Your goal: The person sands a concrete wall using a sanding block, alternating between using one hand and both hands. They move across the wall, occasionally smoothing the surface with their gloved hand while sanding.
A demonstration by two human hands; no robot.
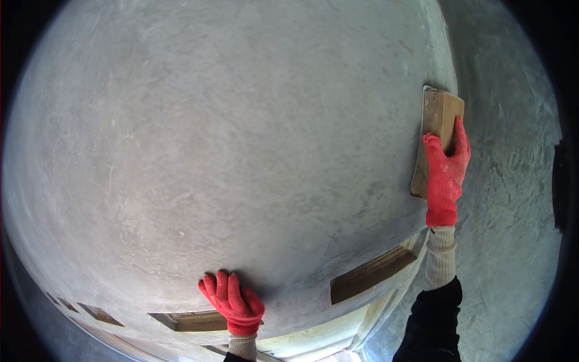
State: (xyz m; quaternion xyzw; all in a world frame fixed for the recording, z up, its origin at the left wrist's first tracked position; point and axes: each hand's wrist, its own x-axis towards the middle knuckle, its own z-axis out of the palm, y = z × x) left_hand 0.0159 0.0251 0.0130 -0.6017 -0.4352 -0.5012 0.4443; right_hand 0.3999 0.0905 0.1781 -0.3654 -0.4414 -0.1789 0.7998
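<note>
My right hand (pixel 446 175), in a red glove, grips a brown wooden block with a thin sheet along its left edge, which looks like a sanding block (pixel 435 111). The block lies against the grey plastered surface (pixel 241 133), close to the corner at the right. The thumb shows on its near side and a finger along its right side; the other fingers are hidden. Lower down, my left hand (pixel 234 304), also red-gloved, rests with fingers stretched on the same surface and holds nothing. It partly covers a rectangular recess (pixel 187 321).
Another rectangular recess (pixel 374 274) lies between my hands, and smaller ones (pixel 99 314) run off to the lower left. A second grey wall (pixel 506 199) meets the surface at the right. Bright light shows at an opening (pixel 338 356) at the bottom.
</note>
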